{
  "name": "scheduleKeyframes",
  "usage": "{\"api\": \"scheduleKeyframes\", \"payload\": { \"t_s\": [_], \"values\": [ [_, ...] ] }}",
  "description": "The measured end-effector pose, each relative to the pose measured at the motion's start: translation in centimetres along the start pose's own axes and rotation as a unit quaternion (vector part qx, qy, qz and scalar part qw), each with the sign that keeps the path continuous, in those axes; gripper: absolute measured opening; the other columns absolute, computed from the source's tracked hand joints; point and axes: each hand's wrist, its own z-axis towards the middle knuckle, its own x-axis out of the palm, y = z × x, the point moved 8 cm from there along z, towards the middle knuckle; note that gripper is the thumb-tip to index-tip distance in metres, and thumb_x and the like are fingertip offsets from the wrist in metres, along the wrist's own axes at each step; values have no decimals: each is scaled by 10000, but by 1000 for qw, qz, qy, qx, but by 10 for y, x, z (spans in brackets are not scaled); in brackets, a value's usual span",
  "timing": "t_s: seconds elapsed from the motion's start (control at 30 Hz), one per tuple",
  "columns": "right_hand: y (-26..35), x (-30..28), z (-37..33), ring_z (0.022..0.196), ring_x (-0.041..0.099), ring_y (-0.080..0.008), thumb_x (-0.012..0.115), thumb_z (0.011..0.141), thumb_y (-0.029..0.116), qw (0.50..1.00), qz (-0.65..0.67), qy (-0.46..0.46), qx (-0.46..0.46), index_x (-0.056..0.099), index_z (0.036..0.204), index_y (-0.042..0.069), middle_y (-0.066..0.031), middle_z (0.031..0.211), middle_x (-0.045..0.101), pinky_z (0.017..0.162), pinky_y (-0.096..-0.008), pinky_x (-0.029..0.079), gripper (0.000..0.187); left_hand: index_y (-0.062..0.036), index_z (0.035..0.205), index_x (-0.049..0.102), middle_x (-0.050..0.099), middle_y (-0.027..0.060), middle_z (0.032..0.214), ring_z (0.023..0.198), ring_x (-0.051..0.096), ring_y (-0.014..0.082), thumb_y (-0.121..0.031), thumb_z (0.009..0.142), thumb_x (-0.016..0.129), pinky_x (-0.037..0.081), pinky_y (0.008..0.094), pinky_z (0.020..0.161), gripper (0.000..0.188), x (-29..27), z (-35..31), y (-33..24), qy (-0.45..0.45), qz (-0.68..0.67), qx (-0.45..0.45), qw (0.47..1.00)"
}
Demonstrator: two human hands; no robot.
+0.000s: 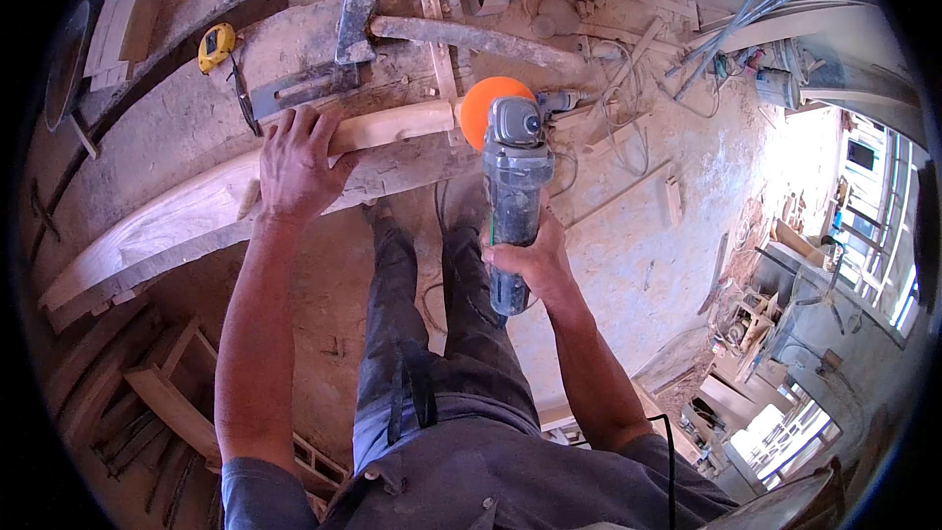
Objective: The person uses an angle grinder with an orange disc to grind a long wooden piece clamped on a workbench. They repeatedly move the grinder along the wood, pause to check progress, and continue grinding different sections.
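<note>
Timber (402,125), pale and long, lies along the table (157,152), our left hand (297,165) clasping it from above. Our right hand (538,257) has its grip wrapped round the grinder (520,169), whose orange disc (481,110) sits at the timber's end. We judge the timber stiff, fairly heavy, best held well back from the disc; the grinder looks dense, best taken round its body.

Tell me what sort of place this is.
Most likely a woodworking shop: the right hand holds an angle grinder at the end of a wooden piece, and a yellow tape measure lies on the dusty workbench.
</note>
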Motion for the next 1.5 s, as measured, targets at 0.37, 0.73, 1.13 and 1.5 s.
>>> {"api": "scheduleKeyframes", "payload": {
  "t_s": [0.37,0.73,1.13,1.5],
  "values": [
    [2,0,1,821,718,-168,846,702,105,1000,-3,2,0,679,1077,20,-69,908,742,777,-340,573,419,-113,1203,690,639,84,1096,1088,616,328,-368,730,908,482,478,925,580,1,0,-2,-10,-3,-18,1000],
    [5,-1,0,785,713,-159,844,709,115,1000,18,-2,8,703,1006,16,-62,874,742,753,-334,572,343,-111,1178,684,634,80,1100,1094,608,330,-381,741,902,473,481,927,558,0,2,-3,-2,-2,-20,1000],
    [14,4,0,787,722,-167,841,720,126,999,19,0,32,685,1014,14,-64,858,735,758,-335,574,351,-98,1150,665,621,101,1121,1117,591,345,-309,768,880,462,497,937,486,1,2,-3,23,-3,-24,999],
    [39,7,-3,714,738,-192,827,734,91,998,28,-25,57,656,1034,-30,-102,833,723,695,-344,604,366,-110,1208,654,626,101,1169,1138,588,340,-287,773,874,463,502,938,518,4,-1,0,21,4,-19,1000]
  ]
}}
